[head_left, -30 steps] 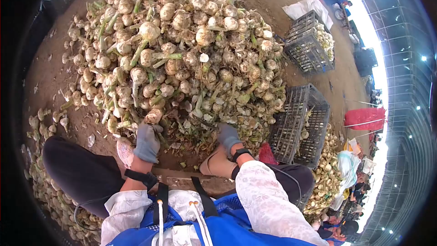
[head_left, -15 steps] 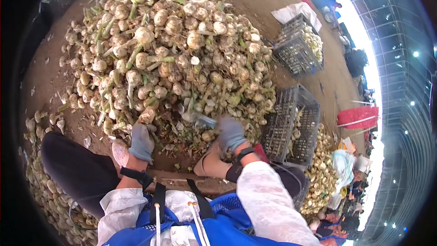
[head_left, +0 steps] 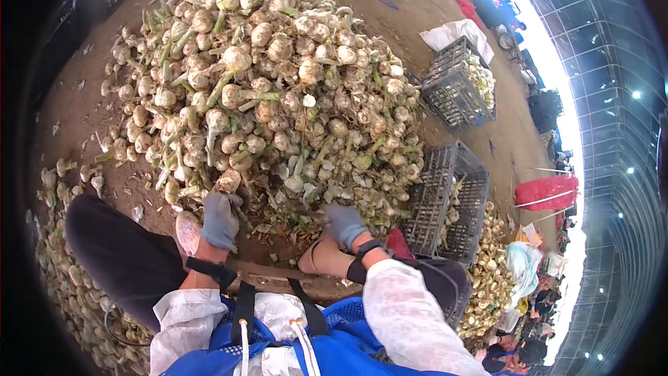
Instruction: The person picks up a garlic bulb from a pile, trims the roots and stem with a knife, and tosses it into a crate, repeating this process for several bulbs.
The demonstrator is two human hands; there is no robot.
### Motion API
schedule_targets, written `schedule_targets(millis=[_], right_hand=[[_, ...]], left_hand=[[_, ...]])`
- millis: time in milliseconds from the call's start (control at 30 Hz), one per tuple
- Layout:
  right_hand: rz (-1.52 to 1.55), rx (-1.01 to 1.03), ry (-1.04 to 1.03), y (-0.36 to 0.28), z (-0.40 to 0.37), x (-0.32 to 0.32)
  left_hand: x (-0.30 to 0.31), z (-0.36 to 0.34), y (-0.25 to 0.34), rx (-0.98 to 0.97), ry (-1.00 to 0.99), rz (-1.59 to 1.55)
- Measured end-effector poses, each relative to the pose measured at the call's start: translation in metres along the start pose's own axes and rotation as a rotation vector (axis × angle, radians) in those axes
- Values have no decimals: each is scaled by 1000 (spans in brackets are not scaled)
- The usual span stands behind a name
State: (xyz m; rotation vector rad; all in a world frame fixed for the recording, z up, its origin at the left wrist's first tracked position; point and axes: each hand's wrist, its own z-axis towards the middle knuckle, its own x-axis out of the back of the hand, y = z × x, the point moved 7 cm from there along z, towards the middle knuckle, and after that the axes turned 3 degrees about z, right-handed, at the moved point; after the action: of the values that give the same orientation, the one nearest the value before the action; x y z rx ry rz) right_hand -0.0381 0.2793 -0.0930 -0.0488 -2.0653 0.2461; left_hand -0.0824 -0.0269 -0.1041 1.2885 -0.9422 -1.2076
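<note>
A large heap of garlic bulbs [head_left: 278, 76] with stems and loose skins rises from the ground in front of me. My left hand [head_left: 220, 220], in a grey-blue glove, is closed on a garlic bulb [head_left: 227, 181] at the heap's near edge. Gloved as well, my right hand [head_left: 344, 224] is beside the lower right of the heap with its fingers curled. Motion blur hides what those fingers hold, if anything. Loose skins and leaf scraps lie between the two hands.
Two dark plastic crates stand to the right, the nearer one [head_left: 445, 202] tilted and the farther one [head_left: 459, 83] holding garlic. More garlic [head_left: 490, 271] lies beside my right leg and at the far left. A red sack [head_left: 546, 193] and people [head_left: 515, 355] are at the right.
My right hand has shifted slightly left and down; the grey-blue object seen beside it earlier no longer shows. My left hand remains on the bulb. The camera view has shifted slightly.
</note>
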Motion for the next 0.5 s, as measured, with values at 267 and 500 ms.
schedule_targets(millis=[267,500], right_hand=[[185,-193,183,26,88,-7],[78,-150,-2,28,78,1]], left_hand=[[-14,-5,50,-386,-335,764],[-23,3,24,159,-151,141]])
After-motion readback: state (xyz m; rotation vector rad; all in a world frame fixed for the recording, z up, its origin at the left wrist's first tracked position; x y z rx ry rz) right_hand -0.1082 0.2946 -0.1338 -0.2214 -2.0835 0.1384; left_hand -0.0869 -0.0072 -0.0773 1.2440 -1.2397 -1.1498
